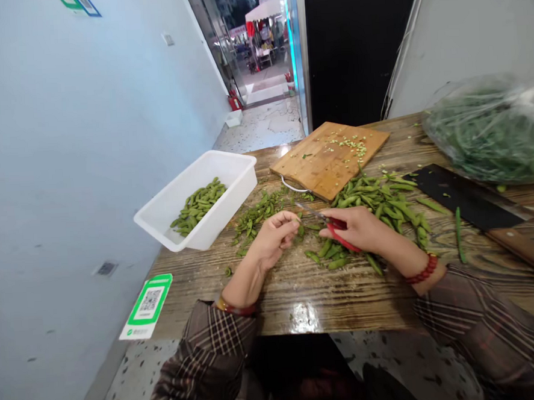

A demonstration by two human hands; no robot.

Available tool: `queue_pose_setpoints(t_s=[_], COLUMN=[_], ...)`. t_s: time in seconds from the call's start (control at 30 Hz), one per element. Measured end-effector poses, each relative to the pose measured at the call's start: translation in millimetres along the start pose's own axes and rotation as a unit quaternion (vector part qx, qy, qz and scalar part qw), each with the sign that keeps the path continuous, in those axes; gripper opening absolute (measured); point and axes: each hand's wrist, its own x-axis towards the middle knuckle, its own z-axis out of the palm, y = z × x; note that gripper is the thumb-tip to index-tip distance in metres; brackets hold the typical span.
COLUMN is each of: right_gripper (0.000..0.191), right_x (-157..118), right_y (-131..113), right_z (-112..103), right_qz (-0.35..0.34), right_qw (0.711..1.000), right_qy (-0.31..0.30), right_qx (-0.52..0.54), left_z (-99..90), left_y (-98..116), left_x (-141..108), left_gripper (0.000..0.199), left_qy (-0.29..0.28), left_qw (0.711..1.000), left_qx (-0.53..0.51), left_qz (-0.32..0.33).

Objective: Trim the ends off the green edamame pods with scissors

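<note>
My left hand (276,238) is closed in a pinch, with the tip of a small green soybean pod showing at the fingertips; the fingers hide most of it. My right hand (357,227) grips red-handled scissors (344,237), whose blades point left toward the pinched fingers. Under and beyond the right hand spreads a pile of whole soybean pods (394,201). Small green trimmings and pods (256,216) lie scattered past the left hand. More pods (201,204) rest inside a white plastic tub (239,192) at the left.
A wooden cutting board (314,161) with chopped bits lies at the back of the wooden table (346,304). On the right are a cleaver (466,197) and a plastic bag of greens (489,132). A QR-code card (149,307) sits at the left edge, near the wall.
</note>
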Motion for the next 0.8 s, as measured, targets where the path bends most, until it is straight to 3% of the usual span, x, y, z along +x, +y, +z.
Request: queue_pose_setpoints(t_s=[0.1,0.4,0.8], right_gripper=[0.034,0.043,0.029], right_x=[1.1,-0.6,-1.5], right_y=[2.3,-5.3,-12.2], right_z=[-0.3,5.7,-1.7], right_qz=[0.011,-0.026,-0.053], right_qw=[0.999,1.000,0.998], right_qy=[0.040,0.003,-0.030], right_qx=[-0.014,-0.011,-0.028], left_z=[-0.7,9.8,10.9], left_y=[0.9,-2.7,-0.4], left_x=[1.6,0.5,-1.5], left_gripper=[0.028,0.031,0.028], left_qy=[0.012,-0.009,-0.023], left_qw=[0.999,0.998,0.999], left_qx=[-0.036,-0.059,-0.024], left_qz=[0.019,0.020,0.022])
